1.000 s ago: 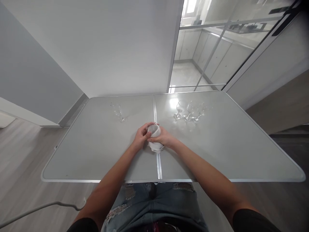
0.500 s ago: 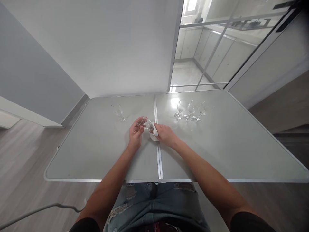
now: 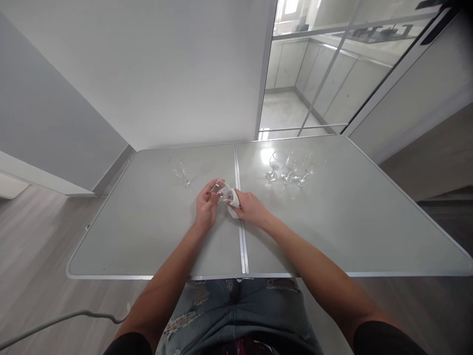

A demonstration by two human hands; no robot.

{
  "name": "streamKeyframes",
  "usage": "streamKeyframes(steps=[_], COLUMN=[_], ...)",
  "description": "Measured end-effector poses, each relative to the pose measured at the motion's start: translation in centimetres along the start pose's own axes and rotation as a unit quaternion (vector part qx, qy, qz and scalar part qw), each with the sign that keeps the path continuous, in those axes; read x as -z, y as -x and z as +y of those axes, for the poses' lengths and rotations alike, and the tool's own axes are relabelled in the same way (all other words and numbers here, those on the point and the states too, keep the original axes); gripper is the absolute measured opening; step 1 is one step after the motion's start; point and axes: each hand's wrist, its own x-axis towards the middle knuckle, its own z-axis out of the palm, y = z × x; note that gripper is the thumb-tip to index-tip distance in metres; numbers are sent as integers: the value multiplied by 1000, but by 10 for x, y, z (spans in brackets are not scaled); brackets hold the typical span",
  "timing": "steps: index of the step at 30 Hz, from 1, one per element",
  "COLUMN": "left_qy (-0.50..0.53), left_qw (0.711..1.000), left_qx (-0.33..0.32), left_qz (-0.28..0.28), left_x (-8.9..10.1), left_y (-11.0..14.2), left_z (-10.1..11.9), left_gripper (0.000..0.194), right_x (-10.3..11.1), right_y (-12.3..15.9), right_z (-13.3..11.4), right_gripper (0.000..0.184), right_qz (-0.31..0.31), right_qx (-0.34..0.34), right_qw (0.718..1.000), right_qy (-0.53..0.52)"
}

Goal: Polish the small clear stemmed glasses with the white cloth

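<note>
Over the middle of the grey table (image 3: 148, 236), my left hand (image 3: 206, 207) is closed round a clear stemmed glass (image 3: 219, 190), which lies tilted on its side. My right hand (image 3: 249, 207) grips a bunched white cloth (image 3: 234, 202) and presses it against the glass's right end. Both hands sit close together by the table's centre seam. One more clear glass (image 3: 180, 171) stands upright at the far left. Three stemmed glasses (image 3: 288, 170) stand in a row at the far right.
A metal seam (image 3: 241, 241) splits the tabletop front to back. A white wall rises behind the table, with a glass partition (image 3: 314, 74) at the right. A grey cable (image 3: 55, 323) lies on the wooden floor at the left.
A second ago both hands wrapped the cloth round the glass. My left hand has since drawn the glass out to the left, and the cloth is now bunched in my right hand at its end.
</note>
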Motion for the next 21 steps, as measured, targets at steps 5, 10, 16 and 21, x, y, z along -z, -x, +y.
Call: streamKeyframes(steps=[5, 10, 16, 21], left_qy=[9, 38, 14, -61], left_qw=[1000, 997, 991, 994], left_qx=[8, 57, 83, 25], left_qz=[0, -41, -107, -88], left_x=[3, 10, 3, -2], left_y=[-3, -4, -1, 1], left_z=[-2, 0, -1, -6], left_gripper=[57, 73, 79, 53], right_x=[-7, 1, 3, 1], right_y=[-2, -1, 2, -6], right_z=[-6, -3, 0, -3], right_gripper=[19, 32, 49, 31], right_qz=[39, -86, -129, -73], right_qx=[9, -59, -124, 9], right_qw=[982, 961, 861, 961], right_qy=[183, -255, -476, -268])
